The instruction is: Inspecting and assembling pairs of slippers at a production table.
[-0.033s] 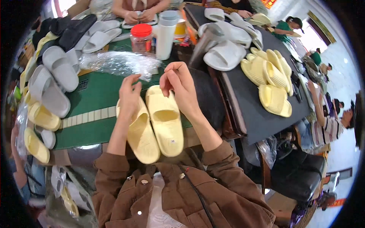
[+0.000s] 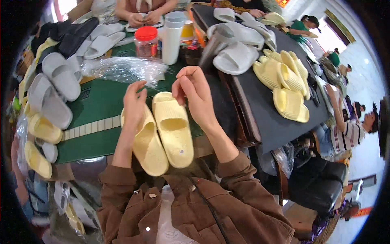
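From the head camera, my left hand (image 2: 135,101) is raised over the near edge of the green table (image 2: 95,122), its fingers (image 2: 140,87) curled together with the tips pinched; whether anything thin sits between them I cannot tell. My right hand (image 2: 194,91) is up beside it, thumb and forefinger closed tip to tip, the other fingers folded loosely; what they pinch, if anything, is too small to see. Neither hand grips a slipper.

Beneath both hands lies a pair of pale yellow slippers (image 2: 162,132), side by side and touching, soles down, toes pointing away from me, heels hanging over the table's near edge above my brown jacket (image 2: 191,211). My left wrist rests against the left slipper.

A crumpled sheet of clear plastic (image 2: 122,69) lies toward the far edge of the table. Behind it stand a red-lidded jar (image 2: 146,40) and a tall white bottle (image 2: 172,36). Grey slippers (image 2: 57,85) and more yellow ones (image 2: 40,128) are stacked along the left edge. To my right, a dark board (image 2: 264,114) carries white slippers (image 2: 237,57) and a heap of yellow slippers (image 2: 286,81). Another person's hands (image 2: 142,18) work at the far edge.
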A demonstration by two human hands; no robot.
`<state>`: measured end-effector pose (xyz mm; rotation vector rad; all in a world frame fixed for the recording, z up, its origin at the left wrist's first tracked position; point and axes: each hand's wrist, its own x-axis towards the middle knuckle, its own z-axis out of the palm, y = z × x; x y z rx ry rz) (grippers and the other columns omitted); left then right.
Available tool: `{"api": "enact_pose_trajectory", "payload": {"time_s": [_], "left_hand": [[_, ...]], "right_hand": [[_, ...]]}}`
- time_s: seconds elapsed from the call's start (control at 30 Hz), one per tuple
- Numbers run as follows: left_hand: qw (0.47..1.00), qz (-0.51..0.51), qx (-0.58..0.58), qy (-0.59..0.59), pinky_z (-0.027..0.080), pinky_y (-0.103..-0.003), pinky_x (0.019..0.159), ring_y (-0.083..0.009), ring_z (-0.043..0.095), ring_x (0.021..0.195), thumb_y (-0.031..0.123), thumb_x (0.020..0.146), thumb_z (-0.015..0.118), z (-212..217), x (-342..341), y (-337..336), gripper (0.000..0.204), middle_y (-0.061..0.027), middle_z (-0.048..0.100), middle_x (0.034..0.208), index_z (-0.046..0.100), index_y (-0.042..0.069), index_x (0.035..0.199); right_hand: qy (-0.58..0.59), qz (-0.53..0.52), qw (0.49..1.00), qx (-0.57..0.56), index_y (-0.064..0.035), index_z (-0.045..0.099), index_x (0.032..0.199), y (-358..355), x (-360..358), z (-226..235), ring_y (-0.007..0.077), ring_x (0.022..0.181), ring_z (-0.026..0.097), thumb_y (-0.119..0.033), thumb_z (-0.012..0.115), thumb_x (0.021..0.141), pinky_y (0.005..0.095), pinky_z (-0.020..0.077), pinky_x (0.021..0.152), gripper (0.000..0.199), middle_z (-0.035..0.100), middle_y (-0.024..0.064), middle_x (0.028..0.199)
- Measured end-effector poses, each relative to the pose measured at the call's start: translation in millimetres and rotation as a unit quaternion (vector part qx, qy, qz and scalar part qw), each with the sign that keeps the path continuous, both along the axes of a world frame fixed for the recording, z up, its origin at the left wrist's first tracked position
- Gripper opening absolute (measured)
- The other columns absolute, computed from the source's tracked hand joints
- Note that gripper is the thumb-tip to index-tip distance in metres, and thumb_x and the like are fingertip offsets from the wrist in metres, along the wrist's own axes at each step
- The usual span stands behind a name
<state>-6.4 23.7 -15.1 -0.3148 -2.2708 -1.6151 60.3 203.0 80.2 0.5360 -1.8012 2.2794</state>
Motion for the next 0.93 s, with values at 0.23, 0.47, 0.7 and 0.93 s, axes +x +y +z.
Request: {"api": "enact_pose_trajectory", "payload": {"time_s": [0.23, 0.47, 0.7, 0.93], "left_hand": [[0.993, -0.034, 0.085, -0.068, 0.05, -0.029, 0.082, -0.0175, 0.062, 0.092, 0.0, 0.089, 0.05, -3, -4, -4, 0.024, -0.0098, 0.057, 0.111, 0.057, -0.001, 0.112], [0.996, -0.052, 0.049, -0.046, 0.051, -0.027, 0.075, -0.0137, 0.062, 0.083, 0.002, 0.091, 0.049, 6, 0, -2, 0.02, -0.0066, 0.062, 0.103, 0.059, -0.001, 0.109], [0.997, -0.05, 0.05, -0.038, 0.05, -0.026, 0.075, -0.0127, 0.061, 0.082, 0.003, 0.091, 0.049, 3, 0, -3, 0.018, -0.0066, 0.063, 0.101, 0.06, -0.001, 0.106], [0.997, -0.049, 0.031, -0.044, 0.05, -0.026, 0.074, -0.0129, 0.061, 0.081, 0.002, 0.091, 0.05, 3, 0, -1, 0.018, -0.0065, 0.062, 0.1, 0.06, 0.0, 0.105]], "right_hand": [[0.166, -0.323, 0.918, 0.157, -0.0021, 0.048, 0.102, 91, 65, 56, 0.0055, 0.062, 0.044, -0.005, 0.044, 0.094, 0.0194, 0.036, 0.056, 0.009, 0.05, 0.0008, 0.071], [0.181, -0.636, 0.689, 0.296, -0.001, 0.059, 0.101, 206, 98, 68, 0.0104, 0.072, 0.052, -0.011, 0.05, 0.093, 0.0243, 0.0415, 0.066, 0.015, 0.054, 0.0022, 0.08], [-0.06, -0.627, 0.557, 0.542, -0.0091, 0.06, 0.111, 328, 119, 44, 0.0251, 0.098, 0.057, -0.013, 0.06, 0.085, 0.0368, 0.0444, 0.085, 0.027, 0.059, 0.0092, 0.104], [-0.082, -0.477, 0.651, 0.585, -0.0128, 0.053, 0.128, 364, 93, 11, 0.0256, 0.115, 0.052, -0.016, 0.068, 0.077, 0.0325, 0.0408, 0.097, 0.054, 0.048, 0.013, 0.133]]}}
